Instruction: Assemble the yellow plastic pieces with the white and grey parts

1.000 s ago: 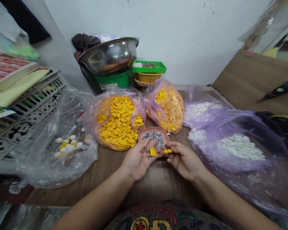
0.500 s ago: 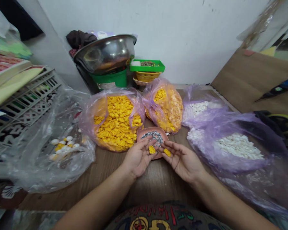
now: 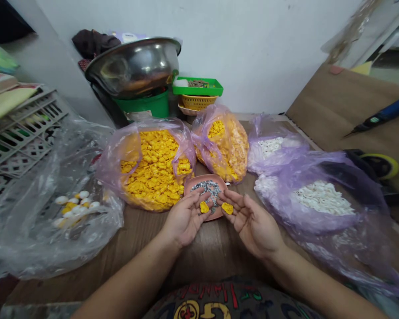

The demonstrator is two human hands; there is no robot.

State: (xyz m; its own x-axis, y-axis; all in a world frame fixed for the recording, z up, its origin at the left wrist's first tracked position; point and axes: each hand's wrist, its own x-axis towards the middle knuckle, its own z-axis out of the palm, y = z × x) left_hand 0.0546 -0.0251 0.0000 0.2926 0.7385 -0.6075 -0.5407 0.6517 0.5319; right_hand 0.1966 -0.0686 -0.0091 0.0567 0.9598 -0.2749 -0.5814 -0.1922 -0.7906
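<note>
Head view shows the left hand (image 3: 185, 220) and right hand (image 3: 254, 223) loosely open, each supporting a yellow piece (image 3: 204, 207) on its fingers at the pink dish (image 3: 216, 216); level, steady fingers should prevent drops.

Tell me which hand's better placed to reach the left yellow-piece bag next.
Probably the left hand: it's nearer the bag, while the right hand is farther, across the tray. Each holds a yellow piece.

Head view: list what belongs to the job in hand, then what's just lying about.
Likely in the job:
yellow piece at left hand
yellow piece at right hand
pink dish of grey bits
larger bag of yellow pieces

Apparently just lying about:
metal basin
green tray
blue-handled tool
</note>
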